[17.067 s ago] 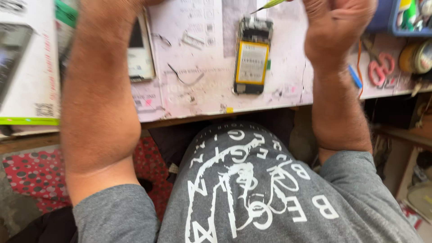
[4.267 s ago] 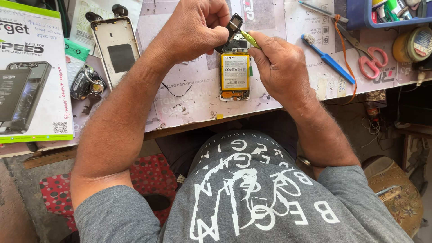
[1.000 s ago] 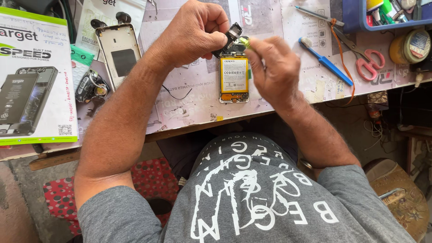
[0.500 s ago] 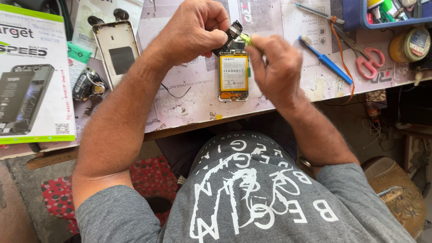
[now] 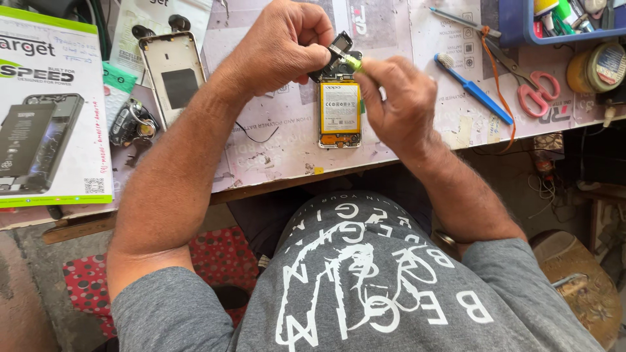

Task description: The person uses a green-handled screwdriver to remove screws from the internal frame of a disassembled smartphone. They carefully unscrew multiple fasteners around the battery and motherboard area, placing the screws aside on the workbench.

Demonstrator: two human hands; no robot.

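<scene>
An opened phone (image 5: 340,115) lies face down on the workbench, its yellow and white battery showing. My left hand (image 5: 280,42) pinches a small black part (image 5: 338,45) just above the phone's top end. My right hand (image 5: 396,98) grips a thin tool with a yellow-green handle (image 5: 353,62), whose tip meets the black part. The phone's upper end is hidden behind the two hands.
A detached phone back cover (image 5: 176,75) and a small dark bundle of parts (image 5: 132,122) lie at the left, beside a white and green box (image 5: 49,111). A blue toothbrush (image 5: 473,89), pink-handled scissors (image 5: 529,81), a tape roll (image 5: 596,67) and a blue tray (image 5: 561,23) sit at the right.
Seventeen seconds ago both hands were raised above the phone. They have since come down to its top end, where they shift only slightly; the black part stays pinched there.
</scene>
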